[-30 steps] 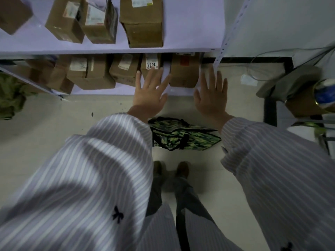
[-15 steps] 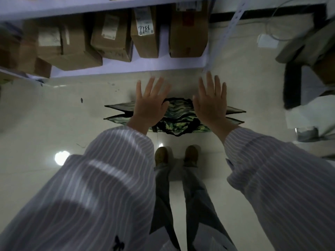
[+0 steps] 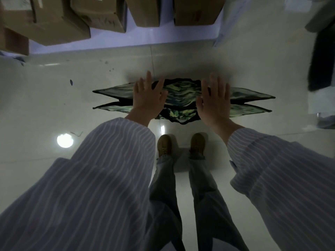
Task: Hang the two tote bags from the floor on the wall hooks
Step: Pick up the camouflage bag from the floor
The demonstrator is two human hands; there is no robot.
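1. Head view: A person in a striped shirt stands over two green-patterned tote bags on a glossy pale floor, with both arms stretched forward and down.
2. The far tote bag and the near tote bag sit folded flat on the floor, side by side and parallel. They lie just ahead of the person's brown shoes. A black handle loop droops from the near bag toward the shoes.
3. The left hand is seen over the left part of the bags, its fingers straight and spread, grasping nothing.
4. The right hand is seen over the right part, also flat, with its fingers extended and holding nothing. Whether either palm touches the fabric cannot be told from above.
5. The striped sleeves fill the lower frame, with light trousers showing between them.
6. Beyond the bags, cardboard boxes sit on a low pale shelf. A round light reflection glints on the floor beside the left sleeve.
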